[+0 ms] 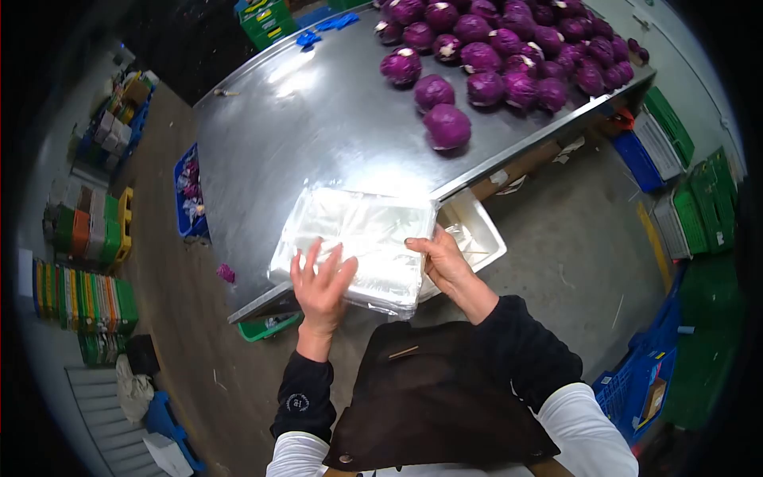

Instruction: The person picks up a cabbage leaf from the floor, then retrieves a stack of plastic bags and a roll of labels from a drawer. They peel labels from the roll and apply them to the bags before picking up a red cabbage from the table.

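Observation:
A stack of clear plastic bags (366,230) lies over the near edge of the steel table (318,127). My left hand (322,290) rests on the lower left part of the stack with its fingers spread. At the right edge of the stack, my right hand (447,258) grips the bags, thumb on top and the other fingers underneath, partly hidden. Beyond the bags, a red cabbage (447,126) sits nearest to them, in front of a large pile of red cabbages (520,89).
Below the table edge stands a white bin (486,226). A blue crate (189,195) is left of the table, a green one (266,327) under its near corner. Blue gloves (308,38) and a small knife-like tool (226,93) lie on the table. Stacked crates (703,199) stand at right.

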Available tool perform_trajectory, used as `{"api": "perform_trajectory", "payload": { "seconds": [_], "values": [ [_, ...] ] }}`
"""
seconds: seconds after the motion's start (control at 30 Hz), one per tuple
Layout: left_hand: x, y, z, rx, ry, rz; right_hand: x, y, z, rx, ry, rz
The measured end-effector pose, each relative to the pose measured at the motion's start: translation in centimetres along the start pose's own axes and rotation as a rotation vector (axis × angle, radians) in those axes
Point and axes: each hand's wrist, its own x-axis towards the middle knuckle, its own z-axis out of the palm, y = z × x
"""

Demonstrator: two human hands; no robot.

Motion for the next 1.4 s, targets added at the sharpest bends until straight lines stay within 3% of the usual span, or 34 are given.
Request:
{"api": "perform_trajectory", "payload": {
  "seconds": [0.07, 0.1, 0.17, 0.2, 0.23, 0.3, 0.37, 0.4, 0.43, 0.5, 0.57, 0.63, 0.7, 0.83, 0.93, 1.03, 1.23, 1.4],
  "values": [
    [-1.5, -2.0, 0.0, 0.052, -0.128, -0.319, 1.5, 2.0, 1.0, -0.002, 0.014, 0.004],
    [-2.7, -2.8, 0.1, 0.055, -0.141, -0.336, 2.1, 3.0, 1.4, -0.003, 0.027, -0.015],
    [-5.2, -3.7, 0.4, -0.253, 0.083, -0.754, 3.3, 5.6, 1.7, 0.007, 0.044, -0.013],
    [-6.7, -3.7, 0.4, -0.431, 0.101, -0.973, 3.6, 7.2, 1.5, -0.019, 0.095, -0.025],
    [-8.2, -3.7, 0.5, -0.43, 0.095, -0.98, 3.7, 8.6, 1.2, -0.048, 0.146, -0.037],
    [-10.7, -3.7, 0.9, -1.101, 0.201, -1.609, 3.2, 10.4, 0.8, -0.123, 0.209, 0.0],
    [-12.1, -3.3, 1.8, -1.209, 0.111, -1.772, 2.3, 10.8, 0.9, -0.17, 0.323, 0.148],
    [-12.3, -3.3, 2.1, -1.34, 0.026, -1.872, 2.2, 11.7, 0.9, -0.048, 0.295, 0.05],
    [-12.4, -3.5, 2.6, -1.347, 0.025, -1.881, 2.2, 12.0, 0.8, -0.057, 0.302, 0.054],
    [-11.5, -4.0, 4.2, -1.875, -0.009, -1.947, 2.1, 11.6, 0.4, -0.144, 0.301, 0.147],
    [-10.1, -3.8, 5.5, -1.965, 0.088, -1.926, 1.8, 10.4, 0.2, -0.293, 0.311, 0.22],
    [-10.3, -4.0, 7.2, -1.937, 0.179, -1.775, 2.0, 9.7, -1.2, -0.445, 0.313, 0.304],
    [-10.7, -4.0, 7.4, -1.903, 0.194, -1.771, 2.9, 9.4, -3.6, -0.565, 0.463, 0.112],
    [-10.7, -3.7, 6.5, -1.772, 0.199, -1.853, 5.8, 7.4, -5.9, -0.825, 0.396, -0.199],
    [-10.3, -3.3, 6.3, -1.737, 0.221, -1.863, 7.3, 5.3, -5.0, -0.844, 0.396, -0.026],
    [-10.6, -3.0, 6.3, -1.731, 0.262, -1.849, 8.1, 5.1, -6.3, -0.826, 0.255, -0.008],
    [-10.2, -2.6, 5.7, -1.579, 0.235, -1.913, 8.0, 4.7, -6.2, -0.889, 0.219, -0.062],
    [-11.3, -2.6, 6.3, -1.588, 0.327, -1.895, 7.6, 4.3, -5.4, -0.993, 0.23, -0.091]
  ]
}}
